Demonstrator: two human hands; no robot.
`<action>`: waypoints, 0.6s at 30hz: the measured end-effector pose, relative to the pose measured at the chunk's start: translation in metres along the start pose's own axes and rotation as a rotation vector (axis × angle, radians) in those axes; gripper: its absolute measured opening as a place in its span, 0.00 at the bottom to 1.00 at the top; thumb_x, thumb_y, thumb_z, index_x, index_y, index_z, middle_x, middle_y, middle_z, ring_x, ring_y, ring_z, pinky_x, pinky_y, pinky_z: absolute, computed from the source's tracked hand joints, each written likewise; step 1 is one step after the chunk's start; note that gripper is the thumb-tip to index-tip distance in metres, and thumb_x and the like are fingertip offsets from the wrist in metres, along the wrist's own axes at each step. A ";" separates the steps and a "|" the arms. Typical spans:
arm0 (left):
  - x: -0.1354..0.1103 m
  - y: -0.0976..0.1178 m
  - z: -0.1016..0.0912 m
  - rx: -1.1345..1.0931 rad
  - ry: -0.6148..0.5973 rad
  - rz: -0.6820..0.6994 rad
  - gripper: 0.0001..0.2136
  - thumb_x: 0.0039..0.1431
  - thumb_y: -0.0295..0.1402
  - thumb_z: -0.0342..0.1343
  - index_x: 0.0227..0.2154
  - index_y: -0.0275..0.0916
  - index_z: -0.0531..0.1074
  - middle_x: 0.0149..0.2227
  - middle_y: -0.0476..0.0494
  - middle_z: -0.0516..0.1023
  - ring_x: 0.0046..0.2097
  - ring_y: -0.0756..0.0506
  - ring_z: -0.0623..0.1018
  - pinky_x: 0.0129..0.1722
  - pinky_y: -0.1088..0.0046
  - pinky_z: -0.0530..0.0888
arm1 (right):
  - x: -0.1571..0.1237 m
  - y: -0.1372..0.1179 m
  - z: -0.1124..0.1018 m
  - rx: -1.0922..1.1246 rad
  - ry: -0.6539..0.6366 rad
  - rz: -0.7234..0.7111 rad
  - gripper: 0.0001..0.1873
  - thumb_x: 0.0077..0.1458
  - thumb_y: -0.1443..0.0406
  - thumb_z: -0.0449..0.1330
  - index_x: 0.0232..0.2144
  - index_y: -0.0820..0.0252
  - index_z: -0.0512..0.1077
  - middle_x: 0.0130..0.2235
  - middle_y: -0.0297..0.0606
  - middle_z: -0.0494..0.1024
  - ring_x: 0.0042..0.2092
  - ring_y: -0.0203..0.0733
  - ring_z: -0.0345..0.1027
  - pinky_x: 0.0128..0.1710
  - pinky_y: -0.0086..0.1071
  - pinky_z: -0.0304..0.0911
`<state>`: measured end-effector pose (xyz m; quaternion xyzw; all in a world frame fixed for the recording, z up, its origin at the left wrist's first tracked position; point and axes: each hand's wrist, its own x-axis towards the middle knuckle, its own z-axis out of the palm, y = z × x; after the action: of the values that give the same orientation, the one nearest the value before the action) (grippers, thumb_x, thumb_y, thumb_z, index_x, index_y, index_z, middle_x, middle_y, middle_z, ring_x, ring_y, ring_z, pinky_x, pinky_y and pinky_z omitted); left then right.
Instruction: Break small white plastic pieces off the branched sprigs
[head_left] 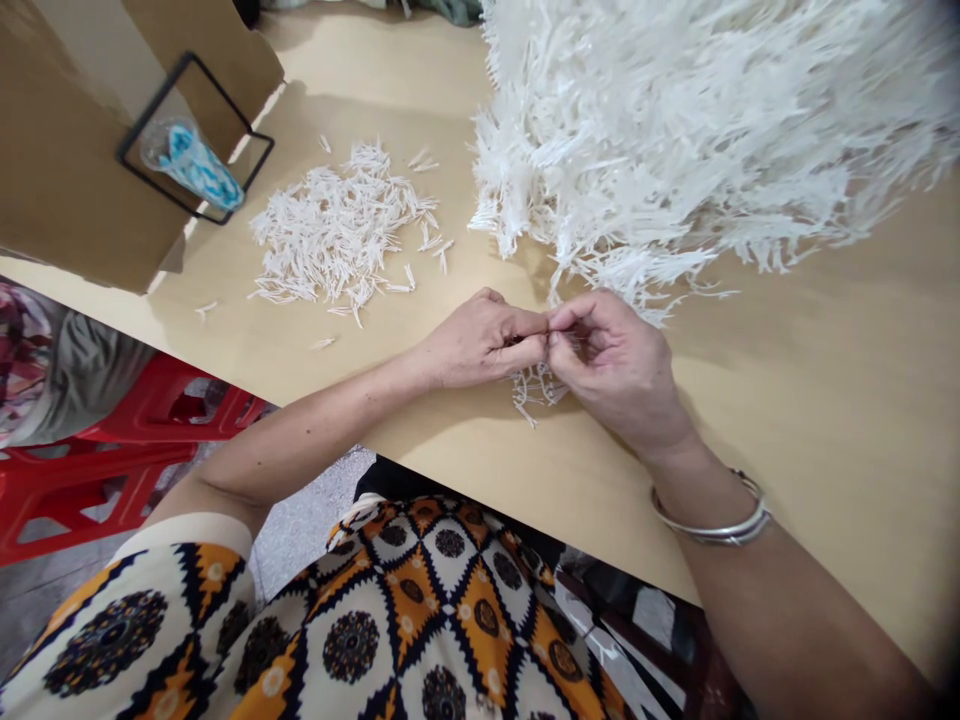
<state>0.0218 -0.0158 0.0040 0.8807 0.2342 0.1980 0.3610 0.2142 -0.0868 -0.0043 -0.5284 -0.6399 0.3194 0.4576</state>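
My left hand (491, 338) and my right hand (619, 365) meet over the table, their fingertips pinched together. Between them is a small white plastic sprig strip (534, 388) with thin branching ends, which hangs below the fingers. Both hands grip it; the exact spot where the fingertips close is partly hidden. Just beyond my right hand rises a big heap of white frayed plastic strips (675, 150). To the left, past my left hand, lies a loose pile of short white pieces (341, 230), with a few scattered around it.
A cardboard box (82, 130) stands at the left on the tan table (825, 420). In front of it, a black wire frame (264, 150) surrounds a clear cup with blue and white contents (199, 170). Red plastic stools (82, 490) are beside the table at lower left.
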 end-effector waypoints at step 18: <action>-0.006 0.006 -0.004 -0.279 0.088 -0.062 0.19 0.74 0.44 0.48 0.26 0.42 0.56 0.25 0.54 0.55 0.28 0.52 0.59 0.31 0.72 0.58 | 0.008 0.013 -0.016 0.432 0.017 0.055 0.12 0.58 0.74 0.60 0.37 0.53 0.78 0.34 0.32 0.76 0.36 0.36 0.68 0.40 0.34 0.65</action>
<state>0.0170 -0.0208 0.0098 0.8048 0.2468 0.2558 0.4753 0.2335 -0.0771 -0.0076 -0.4380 -0.5379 0.4571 0.5567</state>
